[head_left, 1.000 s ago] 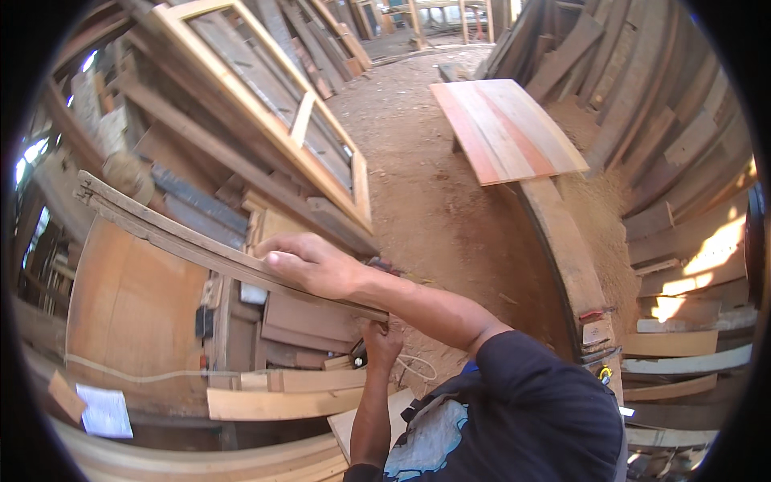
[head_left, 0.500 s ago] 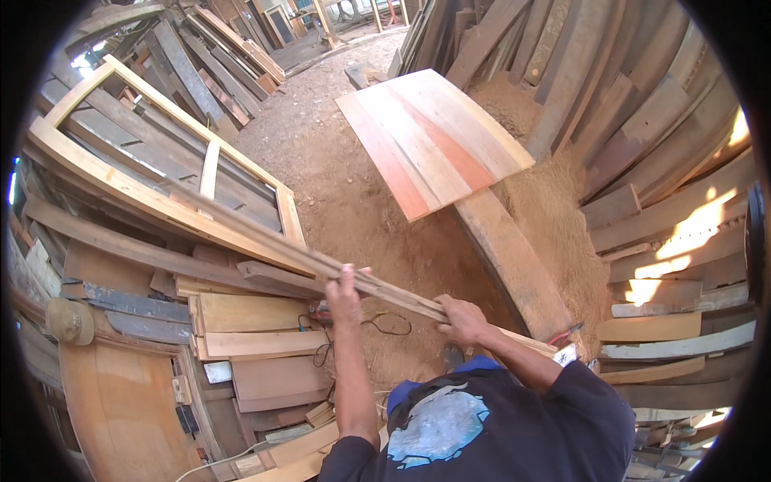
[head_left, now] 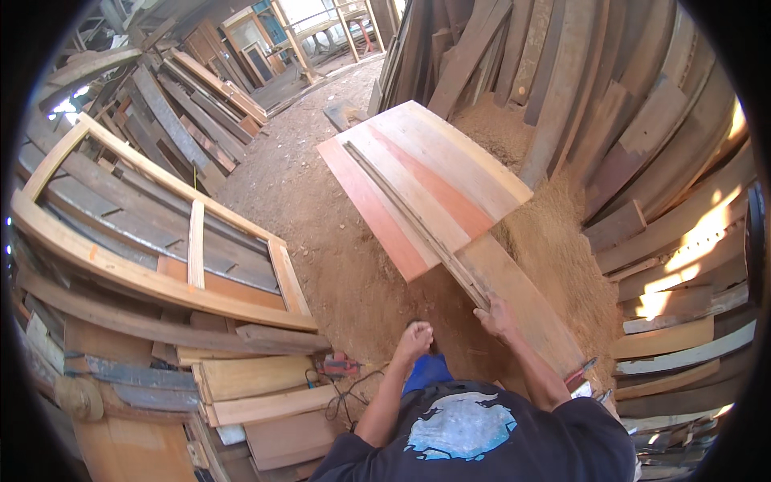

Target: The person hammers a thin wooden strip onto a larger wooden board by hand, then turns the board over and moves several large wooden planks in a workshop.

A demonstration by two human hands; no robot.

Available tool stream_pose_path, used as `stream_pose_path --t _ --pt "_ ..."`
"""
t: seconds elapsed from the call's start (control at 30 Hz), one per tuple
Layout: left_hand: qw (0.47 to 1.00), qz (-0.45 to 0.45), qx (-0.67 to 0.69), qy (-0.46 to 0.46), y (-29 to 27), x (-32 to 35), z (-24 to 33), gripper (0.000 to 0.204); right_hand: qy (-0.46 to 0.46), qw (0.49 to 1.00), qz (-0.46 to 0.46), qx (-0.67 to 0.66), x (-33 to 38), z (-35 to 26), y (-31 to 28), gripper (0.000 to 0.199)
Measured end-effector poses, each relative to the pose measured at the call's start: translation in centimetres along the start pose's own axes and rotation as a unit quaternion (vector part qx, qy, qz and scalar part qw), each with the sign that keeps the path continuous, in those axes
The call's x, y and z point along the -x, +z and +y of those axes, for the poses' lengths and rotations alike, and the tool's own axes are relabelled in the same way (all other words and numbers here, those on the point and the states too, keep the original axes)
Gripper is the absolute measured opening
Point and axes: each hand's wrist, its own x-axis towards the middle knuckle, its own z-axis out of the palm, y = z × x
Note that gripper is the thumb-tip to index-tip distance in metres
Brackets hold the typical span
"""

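My right hand [head_left: 498, 312] grips the near end of a long thin wooden strip [head_left: 414, 221]. The strip lies lengthwise across a stack of reddish and pale boards [head_left: 430, 181] that rests on a long thick plank [head_left: 530, 309]. My left hand [head_left: 415, 337] hangs closed in a loose fist over the sawdust floor, holding nothing, a little left of the strip's end.
A pale wooden window frame [head_left: 161, 241] leans on a pile of planks at the left. A red power tool [head_left: 337, 367] with its cord lies by cut boards [head_left: 253, 377]. Upright planks [head_left: 610, 120] line the right, with a sawdust heap [head_left: 562, 241] below.
I have turned from the left pile to the stacked boards. The strip, held in both hands before, now lies on the boards; my left hand has let go of it.
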Motion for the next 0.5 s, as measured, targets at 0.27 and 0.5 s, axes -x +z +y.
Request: stream_pose_path --t 0.27,0.5 --pt "0.913 0.055 -0.403 -0.020 -7.7 -6.6 1.5 0.040 0.057 0.998 -0.023 -0.015 -18.7 -3.8 4.1 0.054" --pt "0.841 -0.089 -0.534 -0.028 -14.2 -14.3 10.7 0.054 0.048 0.998 -0.003 0.035 -34.0 -9.2 10.1 0.050"
